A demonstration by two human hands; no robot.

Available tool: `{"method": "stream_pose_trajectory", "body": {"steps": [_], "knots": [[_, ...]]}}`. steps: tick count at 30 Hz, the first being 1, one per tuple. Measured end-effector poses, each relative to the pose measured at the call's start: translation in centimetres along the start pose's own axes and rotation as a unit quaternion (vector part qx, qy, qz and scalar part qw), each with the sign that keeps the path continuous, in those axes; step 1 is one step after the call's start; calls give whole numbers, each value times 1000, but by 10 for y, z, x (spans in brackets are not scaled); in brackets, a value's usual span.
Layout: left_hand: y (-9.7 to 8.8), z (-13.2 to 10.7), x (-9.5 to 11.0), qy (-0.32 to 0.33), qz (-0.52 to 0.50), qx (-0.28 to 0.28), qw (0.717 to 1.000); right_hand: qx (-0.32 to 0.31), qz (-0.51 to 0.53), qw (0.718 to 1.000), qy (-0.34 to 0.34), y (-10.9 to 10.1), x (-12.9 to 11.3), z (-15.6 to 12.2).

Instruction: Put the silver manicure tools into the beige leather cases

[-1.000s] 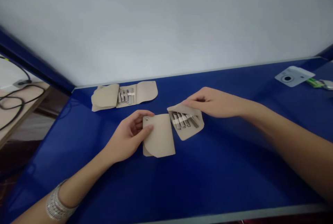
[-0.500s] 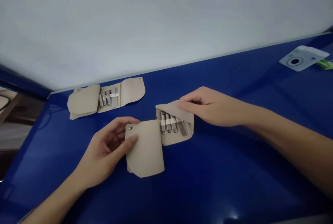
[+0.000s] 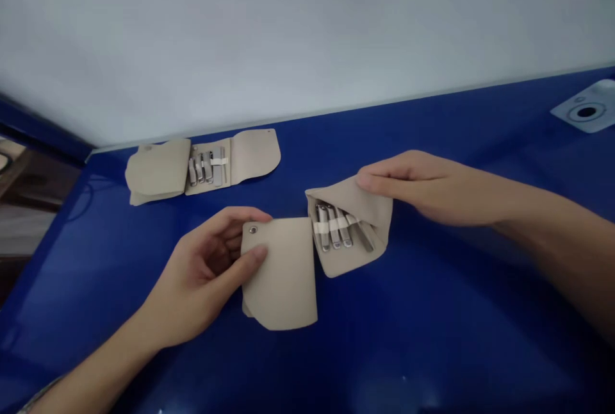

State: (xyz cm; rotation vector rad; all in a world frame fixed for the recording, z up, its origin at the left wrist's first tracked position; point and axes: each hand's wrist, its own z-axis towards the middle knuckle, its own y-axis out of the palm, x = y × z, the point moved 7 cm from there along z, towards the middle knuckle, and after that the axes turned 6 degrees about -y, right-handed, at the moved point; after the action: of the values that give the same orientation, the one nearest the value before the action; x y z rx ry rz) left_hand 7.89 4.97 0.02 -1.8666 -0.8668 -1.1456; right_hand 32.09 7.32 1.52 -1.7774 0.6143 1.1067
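Observation:
My left hand [image 3: 211,273] pinches the snap-button edge of a beige manicure case [image 3: 283,276], thumb on top and fingers behind. Its folded cover lies flat toward me. At its right sits an open section [image 3: 346,260] holding several silver nail clippers [image 3: 334,225] and a flat metal tool under a white elastic strap. My right hand [image 3: 408,177] grips the section's flap [image 3: 369,199], drawn slantwise over part of the tools. Whether the two halves are joined is hard to tell. Behind them, a similar beige case [image 3: 161,170] lies spread out, metal tools showing and its flap [image 3: 257,154] open rightward.
The blue table [image 3: 432,337] meets a pale wall [image 3: 312,36] behind the cases. At the far right edge lies a light-blue, camera-like item [image 3: 583,109] with a dark round centre, partly cut off. Beyond the table's left side is a brownish area.
My right hand has moved right with the flap, tilting the open section and showing the tools slightly more. My left hand and its half shifted slightly right. The view has turned a little.

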Motion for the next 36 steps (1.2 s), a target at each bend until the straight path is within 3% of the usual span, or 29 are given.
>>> {"method": "stream_pose_trajectory", "body": {"steps": [3, 6, 22, 29, 31, 32, 34, 36], "knots": [[0, 0, 1, 4, 5, 2, 1000, -60, 39, 997, 10, 6, 5, 0], [-2, 0, 1, 3, 13, 12, 1000, -77, 80, 994, 11, 7, 8, 1], [-4, 2, 1, 1, 33, 35, 999, -59, 120, 991, 14, 6, 12, 2], [-1, 2, -1, -3, -17, 12, 1000, -39, 79, 996, 1, 5, 8, 2], [1, 1, -1, 1, -45, 0, 999, 24, 6, 999, -23, 2, 3, 3], [3, 0, -1, 6, -60, -7, 998, 87, -46, 994, -45, -3, -1, 2], [3, -1, -1, 16, -92, -11, 996, 227, -147, 959, -89, -12, -10, -4], [3, -2, -2, 19, -115, -18, 993, 350, -202, 905, -134, -16, -16, -13]]}}
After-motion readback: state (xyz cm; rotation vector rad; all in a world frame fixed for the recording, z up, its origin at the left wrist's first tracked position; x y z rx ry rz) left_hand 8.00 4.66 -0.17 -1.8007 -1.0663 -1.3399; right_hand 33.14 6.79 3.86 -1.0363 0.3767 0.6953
